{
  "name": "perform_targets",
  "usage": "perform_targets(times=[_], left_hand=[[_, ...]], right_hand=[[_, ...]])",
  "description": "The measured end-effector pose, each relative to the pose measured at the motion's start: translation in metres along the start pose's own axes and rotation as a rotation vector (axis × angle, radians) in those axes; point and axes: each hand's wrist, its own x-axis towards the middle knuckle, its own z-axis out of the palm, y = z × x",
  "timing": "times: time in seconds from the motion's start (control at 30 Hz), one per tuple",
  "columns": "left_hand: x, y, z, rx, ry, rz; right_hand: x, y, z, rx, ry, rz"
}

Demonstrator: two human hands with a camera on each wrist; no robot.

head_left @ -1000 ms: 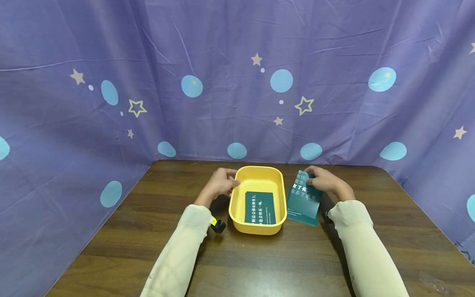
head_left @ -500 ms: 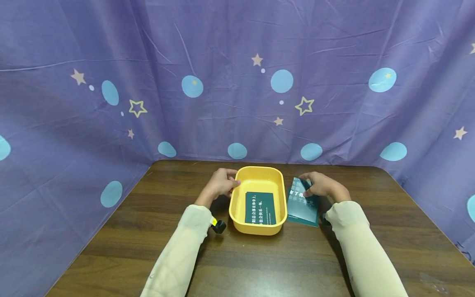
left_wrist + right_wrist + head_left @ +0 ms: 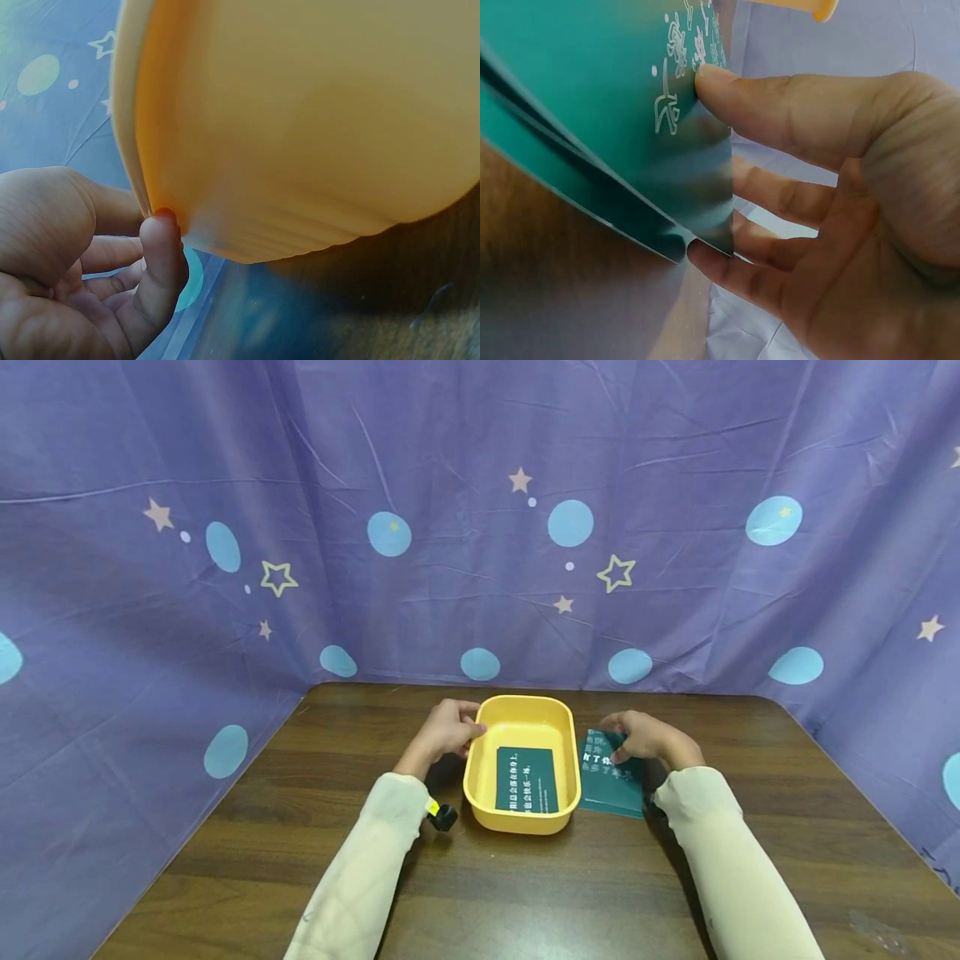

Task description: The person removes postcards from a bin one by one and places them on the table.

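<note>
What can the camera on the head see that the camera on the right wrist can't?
Only the head view shows the left hand holding the yellow tub by its rim, the green card lying inside it, the wooden table and the starry purple cloth. Only the right wrist view shows up close the thumb on top and fingers under the lifted card's edge. Both show the right hand pinching the green cards, and a bit of tub.

Even, soft light fills the head view, sharp at centre, with the purple star-printed cloth backdrop (image 3: pixel 480 527) bowing at the edges (wide-lens distortion). Faint shadows pool under both forearms. Both wrist views are blurred close up, tinted orange and teal.
</note>
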Motion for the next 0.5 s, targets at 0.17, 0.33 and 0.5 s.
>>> perform_targets(times=[0.17,0.33,0.5], left_hand=[[-0.0002,0.0,-0.0011,0.0,0.0,-0.004],[-0.0004,-0.0002,-0.0015,-0.001,-0.003,-0.01],[0.0002,-0.0011,-0.0008,-0.001,-0.004,-0.004]], right_hand=[[0.0029,-0.0007,0.0021,-0.023,0.002,-0.006],[0.0037,-0.0013,0.0029,-0.047,0.008,-0.008],[0.0021,-0.0029,0.0011,-0.09,0.031,-0.011]])
